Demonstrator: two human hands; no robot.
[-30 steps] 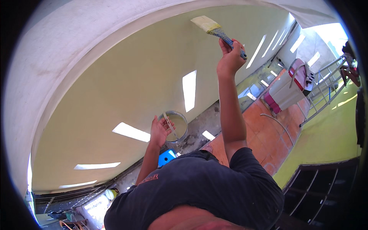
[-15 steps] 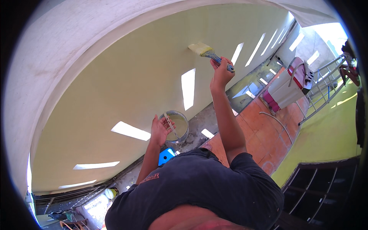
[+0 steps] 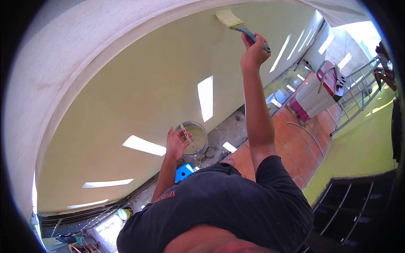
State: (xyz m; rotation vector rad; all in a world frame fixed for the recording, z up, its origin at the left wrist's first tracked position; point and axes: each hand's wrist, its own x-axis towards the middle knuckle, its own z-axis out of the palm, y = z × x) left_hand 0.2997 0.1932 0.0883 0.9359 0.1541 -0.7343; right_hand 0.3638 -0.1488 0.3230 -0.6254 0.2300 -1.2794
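High on the wall, my right hand (image 3: 255,54) grips the blue-patterned handle of a wide paintbrush (image 3: 238,26). Pale paint coats its bristles, which lie against the cream-yellow wall (image 3: 160,76). Lower down and to the left, my left hand (image 3: 176,142) has its fingers hooked round the pale strap-like handle of a paint bucket (image 3: 205,148). Light yellowish paint shows inside the bucket, which hangs close beside the wall.
Behind the bucket is a blue object (image 3: 184,172). At right, a white and pink washing machine (image 3: 314,99) stands on orange tiles (image 3: 280,145), with a grey hose (image 3: 307,134) nearby. A metal ladder (image 3: 358,101) leans beyond it. Bright sunlight patches fall on the wall.
My right hand has carried the paintbrush upward and slightly right along the wall, with the arm stretched further. My left hand and the bucket have stayed nearly still.
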